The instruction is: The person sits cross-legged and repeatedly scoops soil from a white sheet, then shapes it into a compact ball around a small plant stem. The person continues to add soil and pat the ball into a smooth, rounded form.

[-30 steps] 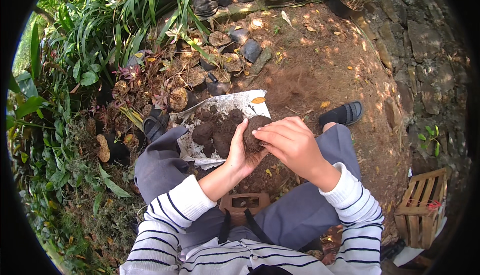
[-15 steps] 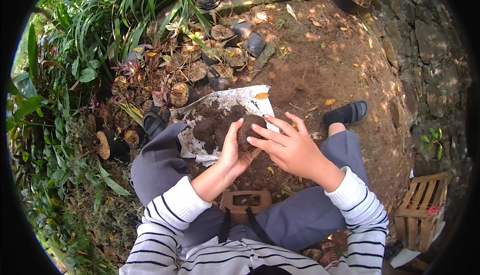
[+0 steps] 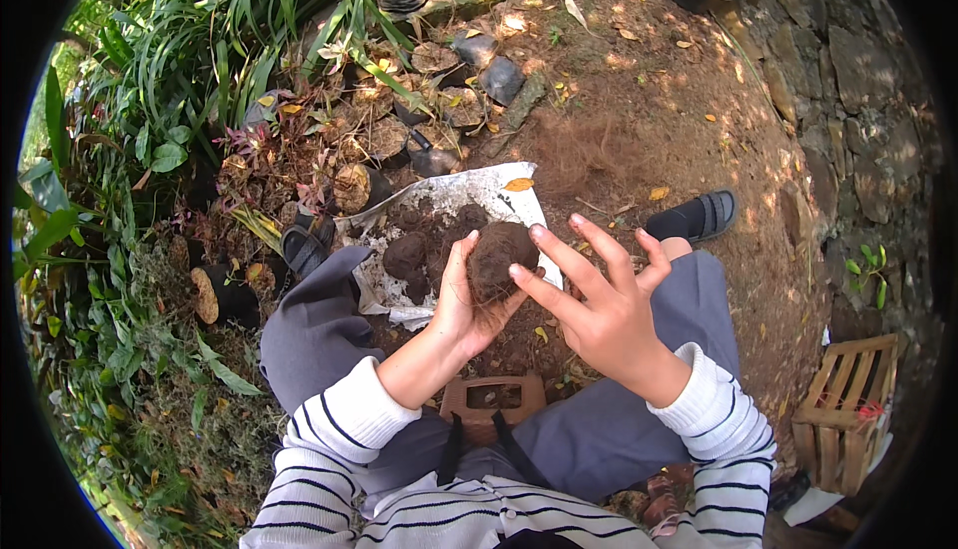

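A round, dark brown ball of soil (image 3: pixel 502 260) with fine hair-like fibres on its surface rests in my left hand (image 3: pixel 461 314), whose thumb and fingers curl round its left side and underside. At its right side is my right hand (image 3: pixel 614 314), fingers spread, with the thumb and index fingertips at or close to the ball's surface. Beneath and beyond lies a white sheet (image 3: pixel 469 185), dirty with soil. On it sit several dark soil lumps, among them a rounded one (image 3: pixel 405 257) left of my left hand.
Loose brown fibre (image 3: pixel 594 150) is spread on the ground beyond the sheet. Potted bags (image 3: pixel 359 187) and leafy plants crowd the left. A wooden crate (image 3: pixel 848 409) stands at the right by a stone wall (image 3: pixel 868 110). My sandalled foot (image 3: pixel 694 220) is at right.
My right hand has drawn back to the right, its fingers lifting and spreading off the ball's top. More of the ball now shows; my left hand still holds it.
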The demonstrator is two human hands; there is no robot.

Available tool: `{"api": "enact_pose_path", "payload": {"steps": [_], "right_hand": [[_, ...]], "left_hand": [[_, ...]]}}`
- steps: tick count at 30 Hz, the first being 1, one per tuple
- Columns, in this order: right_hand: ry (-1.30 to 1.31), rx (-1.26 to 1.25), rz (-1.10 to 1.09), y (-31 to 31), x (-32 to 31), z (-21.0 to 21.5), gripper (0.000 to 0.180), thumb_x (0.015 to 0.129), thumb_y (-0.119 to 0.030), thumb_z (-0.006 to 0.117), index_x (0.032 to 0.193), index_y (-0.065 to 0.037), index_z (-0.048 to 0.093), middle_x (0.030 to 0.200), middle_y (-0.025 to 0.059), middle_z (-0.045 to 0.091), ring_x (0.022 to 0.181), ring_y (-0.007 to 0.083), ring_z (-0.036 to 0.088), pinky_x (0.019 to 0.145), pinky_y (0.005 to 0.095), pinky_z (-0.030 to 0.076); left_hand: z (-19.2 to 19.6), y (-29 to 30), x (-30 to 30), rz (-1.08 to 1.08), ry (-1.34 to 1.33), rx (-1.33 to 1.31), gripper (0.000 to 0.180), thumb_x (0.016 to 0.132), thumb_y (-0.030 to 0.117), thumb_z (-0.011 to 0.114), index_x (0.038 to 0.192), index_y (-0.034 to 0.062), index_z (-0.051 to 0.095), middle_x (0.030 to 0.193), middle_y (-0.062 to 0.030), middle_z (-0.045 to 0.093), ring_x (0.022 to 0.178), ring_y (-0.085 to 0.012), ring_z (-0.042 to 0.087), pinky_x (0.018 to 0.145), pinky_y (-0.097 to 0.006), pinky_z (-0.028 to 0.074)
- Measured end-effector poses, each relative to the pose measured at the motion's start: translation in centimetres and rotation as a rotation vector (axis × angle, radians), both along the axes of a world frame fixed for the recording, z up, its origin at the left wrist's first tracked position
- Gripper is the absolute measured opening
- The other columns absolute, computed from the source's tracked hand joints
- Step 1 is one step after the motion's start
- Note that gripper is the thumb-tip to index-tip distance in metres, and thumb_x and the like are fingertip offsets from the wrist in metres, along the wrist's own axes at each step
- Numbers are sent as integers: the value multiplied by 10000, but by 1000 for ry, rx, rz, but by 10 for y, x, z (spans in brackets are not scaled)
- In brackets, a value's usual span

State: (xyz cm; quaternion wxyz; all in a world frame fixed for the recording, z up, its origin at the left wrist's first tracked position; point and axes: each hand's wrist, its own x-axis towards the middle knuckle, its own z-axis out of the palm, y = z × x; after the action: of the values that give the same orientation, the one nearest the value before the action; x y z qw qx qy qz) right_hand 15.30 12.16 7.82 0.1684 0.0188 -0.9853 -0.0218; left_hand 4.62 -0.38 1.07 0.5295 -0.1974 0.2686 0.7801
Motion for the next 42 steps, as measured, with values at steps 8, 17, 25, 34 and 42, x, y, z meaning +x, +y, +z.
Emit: {"api": "enact_pose_path", "payload": {"steps": [8,17,25,34,42], "right_hand": [[18,12,33,-10,-7,-5,349,839,-239,623,1132,-407,708,1464,-68,518,1357,211,427,1063,543,173],[49,38,70,-24,-11,-8,314,840,-259,614,1121,-360,710,1471,-77,515,1374,208,408,1067,555,157],[0,-37,-44,-29,-15,4,380,797,-137,634,1123,-313,717,1495,-19,489,1379,253,403,1035,590,186],[-99,-203,-73,-11,-16,11,431,766,-40,619,1115,-274,717,1490,-4,483,1333,263,441,976,569,248],[-101,-489,-74,0,-14,10,446,739,29,613,1047,-257,764,1393,18,580,1292,285,495,1018,490,240]], "left_hand": [[-8,-2,-2,55,-59,60,479,977,505,475,1220,109,594,1167,-67,646,1055,-191,627,952,-369,526],[-19,-7,-1,56,-3,49,473,983,508,470,1251,132,571,1208,-53,628,1086,-188,619,979,-370,512],[-7,-7,-1,-105,131,-34,597,1008,551,360,1472,174,367,1462,-137,422,1297,-310,498,1070,-478,438],[3,-8,-2,-160,112,-9,498,994,483,494,1368,154,489,1324,-57,562,1227,-188,555,1030,-474,477],[-5,-11,-6,-210,51,78,466,982,452,510,1326,139,523,1261,-73,602,1182,-205,586,1009,-469,492]]}}
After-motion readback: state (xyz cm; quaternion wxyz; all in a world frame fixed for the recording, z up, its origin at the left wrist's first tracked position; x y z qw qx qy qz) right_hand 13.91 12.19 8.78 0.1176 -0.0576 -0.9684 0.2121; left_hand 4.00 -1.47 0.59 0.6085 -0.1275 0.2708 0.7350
